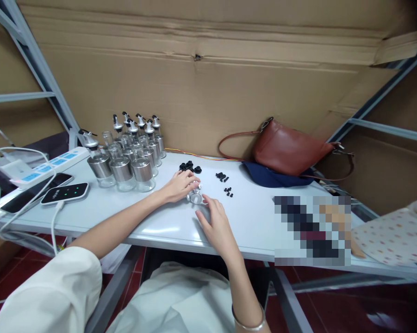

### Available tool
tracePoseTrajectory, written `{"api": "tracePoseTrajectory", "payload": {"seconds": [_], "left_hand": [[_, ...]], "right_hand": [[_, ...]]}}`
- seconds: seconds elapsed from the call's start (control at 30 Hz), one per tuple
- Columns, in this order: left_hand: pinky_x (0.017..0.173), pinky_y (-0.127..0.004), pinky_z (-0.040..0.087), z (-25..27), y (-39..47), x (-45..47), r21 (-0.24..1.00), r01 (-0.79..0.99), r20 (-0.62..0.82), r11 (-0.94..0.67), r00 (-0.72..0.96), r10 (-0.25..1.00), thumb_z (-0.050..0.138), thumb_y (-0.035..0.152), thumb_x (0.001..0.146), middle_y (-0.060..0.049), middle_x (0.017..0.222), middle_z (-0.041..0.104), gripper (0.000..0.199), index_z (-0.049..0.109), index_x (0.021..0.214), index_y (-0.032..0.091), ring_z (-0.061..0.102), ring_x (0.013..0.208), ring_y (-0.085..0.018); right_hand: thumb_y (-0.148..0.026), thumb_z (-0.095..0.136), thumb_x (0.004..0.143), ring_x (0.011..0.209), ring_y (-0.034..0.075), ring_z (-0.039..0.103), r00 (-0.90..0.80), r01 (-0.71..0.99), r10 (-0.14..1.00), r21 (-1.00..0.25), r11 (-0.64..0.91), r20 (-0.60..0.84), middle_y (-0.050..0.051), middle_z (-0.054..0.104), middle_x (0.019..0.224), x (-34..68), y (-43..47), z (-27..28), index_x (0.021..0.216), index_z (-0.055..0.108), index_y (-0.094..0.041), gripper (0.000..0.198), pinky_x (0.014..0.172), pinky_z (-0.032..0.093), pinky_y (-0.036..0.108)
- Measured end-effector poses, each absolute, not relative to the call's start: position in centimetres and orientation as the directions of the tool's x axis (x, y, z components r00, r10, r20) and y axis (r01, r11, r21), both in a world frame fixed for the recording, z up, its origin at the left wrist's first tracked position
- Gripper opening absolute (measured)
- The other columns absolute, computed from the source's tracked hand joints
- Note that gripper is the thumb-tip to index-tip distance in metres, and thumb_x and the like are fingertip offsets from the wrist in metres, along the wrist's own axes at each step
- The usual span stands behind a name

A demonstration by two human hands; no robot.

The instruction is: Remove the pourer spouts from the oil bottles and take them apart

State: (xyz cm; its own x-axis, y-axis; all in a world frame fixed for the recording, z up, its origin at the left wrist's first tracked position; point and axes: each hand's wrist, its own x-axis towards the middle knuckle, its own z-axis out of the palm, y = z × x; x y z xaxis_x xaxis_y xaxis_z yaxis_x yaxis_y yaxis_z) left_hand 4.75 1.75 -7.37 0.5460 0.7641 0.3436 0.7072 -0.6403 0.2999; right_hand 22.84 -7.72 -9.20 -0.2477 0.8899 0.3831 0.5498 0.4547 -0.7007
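Observation:
My left hand (180, 186) lies low over the white table (166, 226), its fingers stretched out beside a small cluster of shiny silver parts (196, 198), partly covering them. Whether it touches them I cannot tell. My right hand (213, 221) is just right of the cluster, thumb and fingers apart, with nothing held. Several black round caps (187, 166) sit just beyond my left fingers. Further right are small black oblong pieces (222, 176) and tiny black plugs (228, 192).
Several glass bottles (144, 173) with steel sleeves stand at the left, some with pour spouts. Nearby lie a power strip (64, 159), a phone (34, 193) and a cabled device (65, 194). A brown handbag (288, 148) rests on dark blue cloth (264, 175); cardboard (194, 101) stands behind.

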Motion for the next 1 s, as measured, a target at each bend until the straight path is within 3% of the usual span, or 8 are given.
{"api": "tracePoseTrajectory", "payload": {"seconds": [0.13,0.23,0.37,0.47,0.53,0.67,0.87,1.0], "left_hand": [[0.100,-0.044,0.035,-5.9,1.3,4.3,0.203,0.689,0.474,-0.696,0.553,0.685,0.027,0.042,0.096,-0.011,0.110,0.054,0.044,0.057,0.116,0.016,0.050,0.106,-0.023],[0.098,-0.042,0.037,-3.6,0.5,3.3,0.095,0.674,0.700,-0.732,0.478,0.531,0.035,0.040,0.094,-0.011,0.110,0.055,0.036,0.056,0.113,0.017,0.050,0.107,-0.023],[0.099,-0.042,0.038,-0.4,-1.0,-0.2,0.131,0.811,0.967,-0.571,0.024,0.255,0.044,0.033,0.090,-0.008,0.110,0.052,0.024,0.050,0.109,0.020,0.048,0.111,-0.022],[0.103,-0.048,0.034,0.5,-1.5,-4.6,0.341,0.869,0.939,-0.359,-0.332,0.087,0.053,0.031,0.083,-0.008,0.120,0.044,0.035,0.043,0.114,0.018,0.042,0.119,-0.025],[0.106,-0.051,0.030,0.4,-1.4,-7.7,0.532,0.806,0.846,-0.260,-0.520,0.119,0.056,0.026,0.081,-0.010,0.126,0.042,0.042,0.037,0.118,0.014,0.040,0.122,-0.026],[0.100,-0.048,0.041,-0.7,-0.8,-11.4,0.827,0.554,0.543,-0.100,-0.740,0.397,0.056,0.015,0.080,-0.016,0.123,0.051,0.049,0.031,0.122,0.009,0.053,0.111,-0.025],[0.098,-0.056,0.040,-1.3,-4.3,-9.8,0.728,0.672,0.549,0.136,-0.689,0.473,0.053,0.029,0.085,-0.017,0.116,0.057,0.031,0.041,0.111,0.016,0.054,0.114,-0.036],[0.087,-0.062,0.043,-1.0,-8.0,-9.1,0.667,0.724,0.547,0.177,-0.637,0.544,0.056,0.045,0.081,-0.010,0.091,0.060,0.029,0.044,0.096,0.023,0.058,0.100,-0.039]], "right_hand": [[-0.027,0.047,0.089,0.111,0.026,0.049,-0.205,0.507,0.896,-0.741,0.441,0.393,0.013,0.052,0.119,22.8,-7.7,-9.4,0.131,0.041,-0.017,0.043,0.098,0.042,0.046],[-0.028,0.047,0.089,0.112,0.026,0.049,-0.167,0.489,0.895,-0.753,0.440,0.414,0.014,0.051,0.120,22.9,-7.7,-9.6,0.129,0.042,-0.018,0.042,0.095,0.044,0.045],[-0.028,0.047,0.089,0.103,0.023,0.054,-0.106,0.456,0.886,-0.770,0.446,0.450,0.012,0.052,0.118,22.9,-7.7,-9.6,0.125,0.046,-0.019,0.038,0.090,0.047,0.043],[-0.028,0.047,0.088,0.098,0.022,0.055,-0.056,0.437,0.872,-0.774,0.459,0.486,0.012,0.053,0.115,22.8,-7.7,-9.5,0.121,0.048,-0.020,0.034,0.086,0.048,0.041],[-0.027,0.047,0.088,0.097,0.022,0.056,-0.044,0.431,0.866,-0.772,0.467,0.499,0.012,0.054,0.113,22.8,-7.7,-9.5,0.120,0.049,-0.020,0.032,0.085,0.048,0.040],[-0.028,0.047,0.088,0.096,0.022,0.056,-0.056,0.422,0.869,-0.777,0.467,0.492,0.012,0.056,0.110,22.7,-7.6,-9.5,0.118,0.050,-0.019,0.032,0.085,0.048,0.040],[-0.028,0.046,0.089,0.096,0.022,0.056,-0.069,0.412,0.875,-0.785,0.463,0.480,0.011,0.058,0.108,22.7,-7.5,-9.7,0.117,0.051,-0.019,0.030,0.084,0.048,0.039],[-0.028,0.046,0.089,0.097,0.022,0.056,-0.084,0.411,0.883,-0.791,0.453,0.462,0.011,0.058,0.108,22.7,-7.5,-9.7,0.117,0.051,-0.018,0.030,0.085,0.048,0.039]]}}
